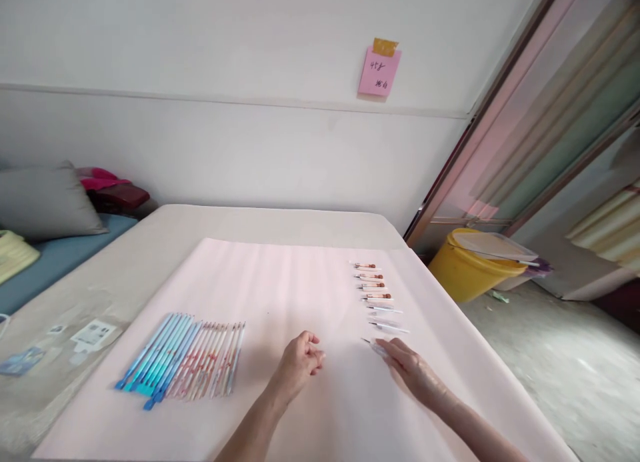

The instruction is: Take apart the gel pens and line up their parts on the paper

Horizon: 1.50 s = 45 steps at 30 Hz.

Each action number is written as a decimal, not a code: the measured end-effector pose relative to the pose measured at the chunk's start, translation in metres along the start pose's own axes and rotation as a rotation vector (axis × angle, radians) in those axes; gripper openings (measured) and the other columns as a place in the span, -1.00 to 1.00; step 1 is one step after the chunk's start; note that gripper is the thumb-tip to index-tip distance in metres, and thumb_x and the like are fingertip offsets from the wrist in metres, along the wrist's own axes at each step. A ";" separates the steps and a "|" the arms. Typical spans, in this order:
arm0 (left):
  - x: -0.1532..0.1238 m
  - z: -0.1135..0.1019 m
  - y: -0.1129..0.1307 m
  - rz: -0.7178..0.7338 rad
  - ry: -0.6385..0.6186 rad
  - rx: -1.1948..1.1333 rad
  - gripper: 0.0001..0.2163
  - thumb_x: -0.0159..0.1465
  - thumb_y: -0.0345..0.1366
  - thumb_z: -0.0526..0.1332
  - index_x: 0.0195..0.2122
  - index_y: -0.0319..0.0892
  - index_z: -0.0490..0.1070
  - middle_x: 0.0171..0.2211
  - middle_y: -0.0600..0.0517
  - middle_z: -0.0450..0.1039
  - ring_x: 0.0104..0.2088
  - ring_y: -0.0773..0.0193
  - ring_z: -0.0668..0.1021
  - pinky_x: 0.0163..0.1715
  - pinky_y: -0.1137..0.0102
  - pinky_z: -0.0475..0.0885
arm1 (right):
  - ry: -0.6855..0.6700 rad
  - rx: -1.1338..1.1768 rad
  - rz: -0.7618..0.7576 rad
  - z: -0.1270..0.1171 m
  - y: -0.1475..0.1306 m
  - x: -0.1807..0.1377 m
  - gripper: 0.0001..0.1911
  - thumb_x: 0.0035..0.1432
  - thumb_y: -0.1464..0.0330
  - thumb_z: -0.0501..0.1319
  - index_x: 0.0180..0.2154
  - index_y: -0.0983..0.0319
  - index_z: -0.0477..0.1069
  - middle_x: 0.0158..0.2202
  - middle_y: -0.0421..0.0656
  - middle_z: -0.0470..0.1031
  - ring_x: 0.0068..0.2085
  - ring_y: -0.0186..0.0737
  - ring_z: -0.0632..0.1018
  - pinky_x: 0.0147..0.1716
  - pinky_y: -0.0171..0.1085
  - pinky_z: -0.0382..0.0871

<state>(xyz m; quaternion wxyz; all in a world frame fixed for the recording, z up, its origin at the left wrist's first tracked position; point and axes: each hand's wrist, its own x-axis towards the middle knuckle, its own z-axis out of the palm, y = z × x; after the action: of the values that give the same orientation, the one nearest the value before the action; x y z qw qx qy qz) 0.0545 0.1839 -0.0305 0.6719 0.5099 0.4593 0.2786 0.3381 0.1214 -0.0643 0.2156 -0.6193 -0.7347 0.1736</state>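
My right hand pinches a slim white pen-like item, its thin dark tip pointing left, low over or on the pink sheet. Just beyond it lie two similar white pens, side by side. Further up that column are several pens with brown and orange decorations. My left hand is loosely curled above the middle of the sheet, with nothing visible in its fingers. To its left lies a row of several blue pens beside several pale pens with reddish patterns.
A pink sheet covers much of the beige-covered table. Clear plastic packaging lies on the left. A grey cushion is beyond it. At right, a yellow bin stands on the floor. A pink note hangs on the wall.
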 end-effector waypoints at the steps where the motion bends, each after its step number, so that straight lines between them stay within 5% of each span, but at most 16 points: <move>1: 0.000 0.000 0.000 0.005 0.004 0.011 -0.71 0.02 -0.15 0.24 -0.29 -0.20 0.27 -0.51 0.02 0.40 -0.46 0.29 0.46 -0.47 0.41 0.31 | 0.013 -0.073 -0.015 -0.003 0.012 0.000 -0.65 0.21 0.38 -0.07 -0.02 0.13 0.33 -0.30 -0.10 0.40 -0.29 -0.21 0.47 -0.31 -0.27 0.37; 8: 0.001 0.003 0.000 -0.006 0.002 0.087 -0.73 0.04 -0.16 0.21 -0.29 -0.20 0.27 -0.50 0.01 0.41 -0.46 0.27 0.46 -0.50 0.42 0.28 | 0.102 -0.425 -0.060 -0.015 0.035 0.002 -0.67 0.18 0.42 -0.01 -0.04 0.12 0.33 -0.20 -0.07 0.44 -0.20 -0.14 0.43 -0.24 -0.18 0.33; 26: 0.002 -0.005 -0.005 0.052 -0.008 0.104 -0.78 0.08 -0.18 0.17 -0.30 -0.19 0.32 -0.50 0.01 0.41 -0.45 0.28 0.45 -0.48 0.42 0.27 | 0.166 -0.526 -0.094 -0.010 0.016 -0.001 -0.72 0.18 0.40 0.01 -0.09 0.16 0.36 -0.14 -0.07 0.45 -0.11 -0.08 0.42 -0.19 -0.15 0.24; 30: 0.004 -0.006 -0.005 0.040 0.001 0.139 -0.81 0.07 -0.23 0.16 -0.30 -0.19 0.33 -0.48 0.02 0.42 -0.49 0.32 0.43 -0.50 0.43 0.26 | 0.216 -0.426 -0.114 -0.004 -0.019 0.015 -0.72 0.18 0.40 0.00 -0.09 0.18 0.35 -0.13 -0.03 0.44 -0.11 -0.05 0.41 -0.19 -0.13 0.25; 39: -0.006 -0.024 0.016 0.180 0.056 0.410 -0.84 0.15 -0.23 0.07 -0.35 -0.18 0.37 -0.47 0.03 0.45 -0.45 0.29 0.43 -0.47 0.46 0.25 | 0.131 -0.034 -0.308 0.026 -0.172 0.057 -0.75 0.21 0.43 0.00 -0.11 0.17 0.36 -0.17 -0.06 0.44 -0.18 -0.16 0.43 -0.21 -0.18 0.28; 45: -0.004 -0.059 0.028 -0.028 0.320 1.079 -0.75 0.19 -0.26 0.06 -0.10 -0.14 0.29 -0.22 -0.08 0.46 -0.21 0.18 0.50 -0.25 0.39 0.30 | 0.234 0.040 -0.181 0.072 -0.164 0.056 -0.77 0.14 0.50 0.04 -0.19 0.21 0.37 -0.23 -0.09 0.46 -0.25 -0.18 0.46 -0.28 -0.22 0.33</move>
<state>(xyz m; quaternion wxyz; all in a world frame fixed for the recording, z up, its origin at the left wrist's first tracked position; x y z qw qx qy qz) 0.0021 0.2145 -0.0062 0.2417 0.7264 0.6396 0.0693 0.1551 0.1487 -0.0345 0.3267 -0.5622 -0.7539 0.0946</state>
